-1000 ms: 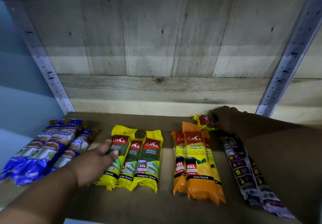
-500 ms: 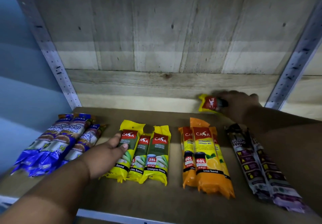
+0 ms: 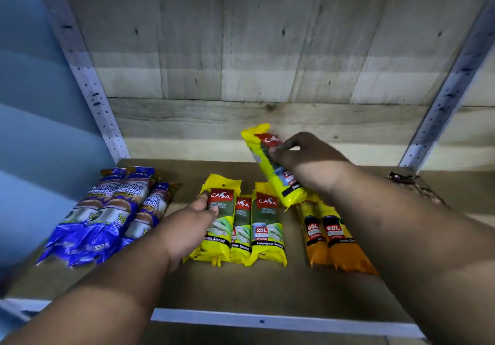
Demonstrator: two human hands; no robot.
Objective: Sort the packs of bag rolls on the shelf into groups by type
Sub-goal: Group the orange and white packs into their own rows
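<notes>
My right hand (image 3: 302, 157) holds a yellow pack (image 3: 267, 162) lifted off the shelf, tilted, above the gap between the yellow and orange groups. Three yellow packs (image 3: 257, 224) lie side by side mid-shelf. My left hand (image 3: 187, 226) rests on the leftmost yellow pack (image 3: 221, 202), thumb and fingers on its left edge. Blue packs (image 3: 107, 210) lie at the left. Orange 60L packs (image 3: 329, 234) lie to the right of the yellow ones, partly under my right forearm. The dark drawstring packs (image 3: 412, 183) at the far right are mostly hidden by that arm.
The brown shelf board (image 3: 241, 285) has a grey metal front rail (image 3: 267, 320). Perforated metal uprights (image 3: 88, 84) stand at the back left and back right (image 3: 450, 87), with a wooden plank wall behind.
My right hand has lifted the yellow pack from the back of the shelf behind the orange packs and carried it left and toward me. My left hand stays on the yellow group.
</notes>
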